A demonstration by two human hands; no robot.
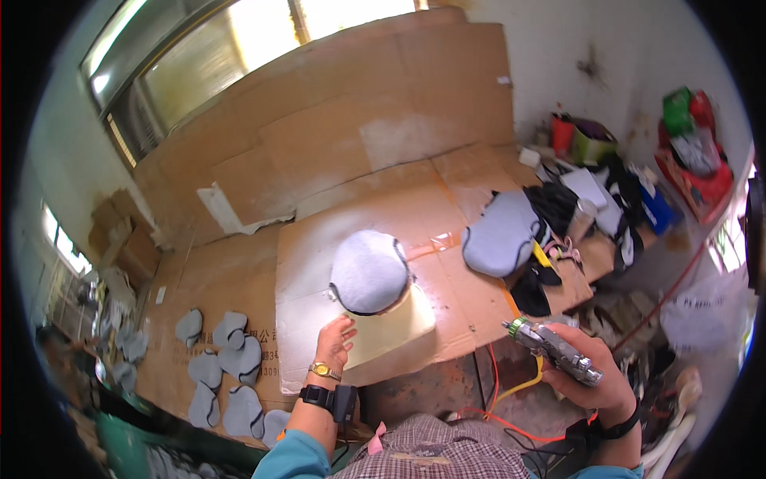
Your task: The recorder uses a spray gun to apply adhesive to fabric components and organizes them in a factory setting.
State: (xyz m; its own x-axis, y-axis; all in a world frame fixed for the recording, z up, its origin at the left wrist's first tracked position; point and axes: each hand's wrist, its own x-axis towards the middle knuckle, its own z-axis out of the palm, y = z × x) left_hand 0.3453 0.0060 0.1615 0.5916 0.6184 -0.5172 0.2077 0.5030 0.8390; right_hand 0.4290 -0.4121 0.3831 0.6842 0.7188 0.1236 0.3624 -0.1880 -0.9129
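A rounded grey fabric piece with dark edging (369, 270) rests on a pale yellow block (399, 326) at the middle of the cardboard-covered table. Just below its near edge is my left hand (334, 345), empty, its fingers slightly curled and apart. Whether a fingertip touches the block I cannot tell. To the right, beyond the table's near edge, my right hand (589, 369) is wrapped round a metal spray gun (556, 351) with a green ring near its nozzle. The nozzle points up and left. A yellow hose (519, 389) runs close below the gun.
More grey pieces (501, 233) are stacked on the table's right, beside black cloth (552, 206) and a cup (582, 217). Several smaller grey pieces (241, 359) lie on cardboard at the left. A cardboard sheet (335, 112) stands behind. An orange hose (511, 431) crosses near my lap.
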